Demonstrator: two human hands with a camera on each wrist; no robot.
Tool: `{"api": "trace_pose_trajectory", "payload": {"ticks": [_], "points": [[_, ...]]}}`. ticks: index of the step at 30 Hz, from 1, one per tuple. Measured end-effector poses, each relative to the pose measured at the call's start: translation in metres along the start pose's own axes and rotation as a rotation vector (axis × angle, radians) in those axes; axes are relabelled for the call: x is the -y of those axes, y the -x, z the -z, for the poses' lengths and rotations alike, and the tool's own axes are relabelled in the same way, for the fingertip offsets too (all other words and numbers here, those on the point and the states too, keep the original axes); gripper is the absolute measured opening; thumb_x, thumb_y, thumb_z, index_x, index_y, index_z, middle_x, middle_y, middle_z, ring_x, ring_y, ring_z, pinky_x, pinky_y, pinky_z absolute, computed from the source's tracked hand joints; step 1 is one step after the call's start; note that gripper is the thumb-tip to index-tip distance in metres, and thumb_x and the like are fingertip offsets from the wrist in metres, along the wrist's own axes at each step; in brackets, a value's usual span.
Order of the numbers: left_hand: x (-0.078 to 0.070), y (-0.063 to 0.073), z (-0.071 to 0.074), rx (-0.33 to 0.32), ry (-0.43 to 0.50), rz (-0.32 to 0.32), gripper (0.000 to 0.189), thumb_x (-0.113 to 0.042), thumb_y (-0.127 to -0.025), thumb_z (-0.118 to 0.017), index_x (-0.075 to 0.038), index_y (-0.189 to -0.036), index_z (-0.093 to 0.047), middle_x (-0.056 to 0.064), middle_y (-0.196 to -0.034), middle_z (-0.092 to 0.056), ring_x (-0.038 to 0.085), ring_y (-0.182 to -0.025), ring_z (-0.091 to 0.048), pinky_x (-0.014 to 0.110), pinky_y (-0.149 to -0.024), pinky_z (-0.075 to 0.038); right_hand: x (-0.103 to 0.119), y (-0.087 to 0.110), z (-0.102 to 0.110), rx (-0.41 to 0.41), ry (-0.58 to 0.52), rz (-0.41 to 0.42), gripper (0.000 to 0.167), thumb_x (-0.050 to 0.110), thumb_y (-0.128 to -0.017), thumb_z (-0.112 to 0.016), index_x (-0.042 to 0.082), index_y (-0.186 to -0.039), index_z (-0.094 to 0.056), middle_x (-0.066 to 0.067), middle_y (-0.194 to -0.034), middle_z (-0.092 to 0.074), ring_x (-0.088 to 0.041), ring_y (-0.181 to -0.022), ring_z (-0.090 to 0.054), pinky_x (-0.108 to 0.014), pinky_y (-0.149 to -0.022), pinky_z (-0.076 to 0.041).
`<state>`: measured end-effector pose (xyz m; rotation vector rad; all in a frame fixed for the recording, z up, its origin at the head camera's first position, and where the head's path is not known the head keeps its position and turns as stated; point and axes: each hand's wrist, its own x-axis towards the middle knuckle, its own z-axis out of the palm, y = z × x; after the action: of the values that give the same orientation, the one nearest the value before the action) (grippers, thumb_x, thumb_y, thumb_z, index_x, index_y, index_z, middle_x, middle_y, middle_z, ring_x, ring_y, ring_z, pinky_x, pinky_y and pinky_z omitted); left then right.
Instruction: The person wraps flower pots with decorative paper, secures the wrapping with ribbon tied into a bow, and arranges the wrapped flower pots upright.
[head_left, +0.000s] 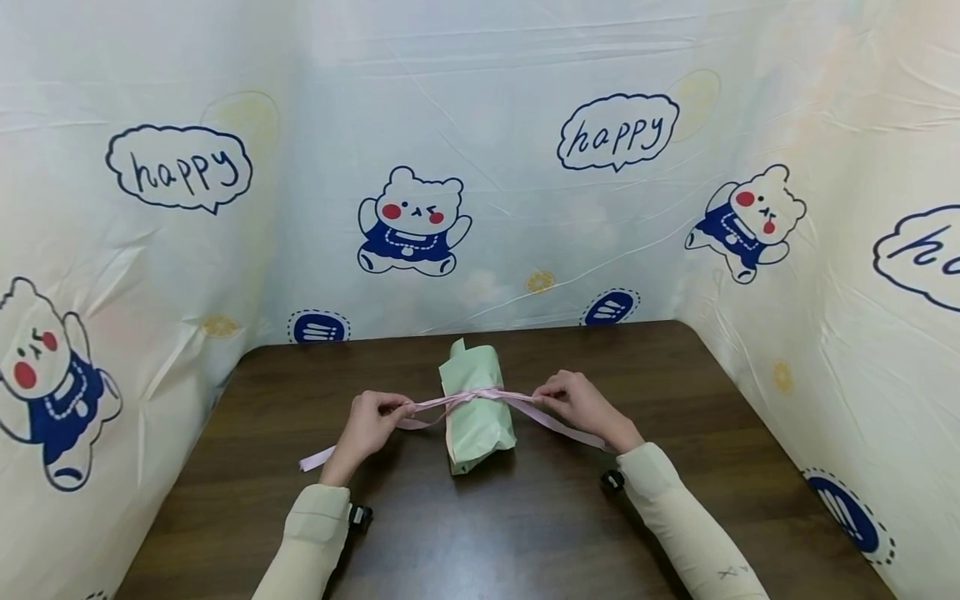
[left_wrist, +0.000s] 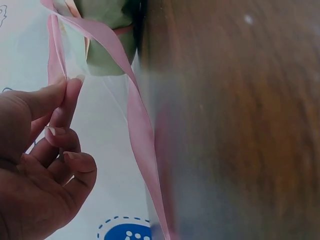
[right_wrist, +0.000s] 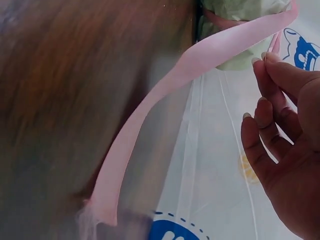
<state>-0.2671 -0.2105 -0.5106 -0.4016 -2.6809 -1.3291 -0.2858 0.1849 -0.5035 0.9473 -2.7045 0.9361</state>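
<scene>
A bundle wrapped in pale green paper [head_left: 480, 437] lies on the table, its length running away from me. Around its middle goes a pink ribbon [head_left: 478, 393], crossed or knotted on top. To the left of the bundle, my left hand [head_left: 371, 425] pinches one part of the ribbon between thumb and forefinger. My right hand [head_left: 581, 402] pinches another part on the right side, and the stretch between both hands looks taut. Loose ribbon tails [left_wrist: 142, 135] hang down past each hand; the right tail [right_wrist: 200, 57] ends in a frayed edge.
The brown wooden table [head_left: 465, 542] has rounded far corners. A pale curtain [head_left: 510, 233] printed with bears and the word "happy" stands behind it and along both sides. Dark wrist devices [head_left: 360, 518] sit at both of my sleeves.
</scene>
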Motion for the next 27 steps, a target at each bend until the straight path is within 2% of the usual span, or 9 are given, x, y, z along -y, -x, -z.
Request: {"api": "trace_pose_trajectory", "payload": {"ticks": [4,8,20,23,27], "points": [[0.001,0.000,0.001,0.006,-0.012,-0.004,0.006,-0.010,-0.091,-0.076,-0.008,-0.088,-0.081,0.005,-0.082,-0.075,0.016,-0.069,-0.057,0.025,-0.061,-0.046,-0.001,0.001,0.001,0.007,-0.012,0.010,0.012,0.013,-0.095,-0.072,0.020,-0.099,-0.081,0.011,-0.089,-0.073,-0.007,-0.079,-0.058,-0.027,-0.068,-0.050],[0.006,0.000,0.001,0.027,-0.030,-0.011,0.007,-0.009,-0.092,-0.075,-0.007,-0.088,-0.081,0.005,-0.081,-0.074,0.015,-0.068,-0.055,0.025,-0.060,-0.044,-0.002,0.002,0.003,0.032,-0.043,0.006,0.012,0.012,-0.095,-0.072,0.017,-0.100,-0.081,0.005,-0.090,-0.075,-0.008,-0.079,-0.056,-0.027,-0.068,-0.049],[0.010,-0.005,0.010,0.116,-0.048,-0.023,0.008,-0.009,-0.092,-0.075,-0.007,-0.094,-0.082,0.004,-0.082,-0.075,0.017,-0.069,-0.055,0.026,-0.059,-0.044,-0.006,0.000,0.006,0.082,-0.132,-0.025,0.012,0.010,-0.096,-0.071,0.014,-0.100,-0.081,0.001,-0.090,-0.074,-0.011,-0.077,-0.055,-0.026,-0.068,-0.050],[0.009,-0.007,0.010,0.184,-0.019,-0.038,0.009,-0.011,-0.094,-0.073,-0.006,-0.095,-0.081,0.004,-0.084,-0.075,0.018,-0.071,-0.058,0.025,-0.061,-0.047,-0.006,0.000,0.007,0.089,-0.133,-0.044,0.012,0.009,-0.095,-0.071,0.013,-0.099,-0.082,0.001,-0.090,-0.075,-0.010,-0.078,-0.057,-0.027,-0.070,-0.051],[0.008,-0.010,0.012,0.300,0.035,-0.066,0.011,-0.013,-0.096,-0.071,-0.007,-0.095,-0.080,0.003,-0.086,-0.076,0.019,-0.076,-0.065,0.025,-0.068,-0.053,-0.007,0.001,0.007,0.139,-0.178,-0.086,0.011,0.008,-0.096,-0.070,0.012,-0.098,-0.081,0.001,-0.092,-0.076,-0.012,-0.080,-0.064,-0.026,-0.071,-0.055]]}}
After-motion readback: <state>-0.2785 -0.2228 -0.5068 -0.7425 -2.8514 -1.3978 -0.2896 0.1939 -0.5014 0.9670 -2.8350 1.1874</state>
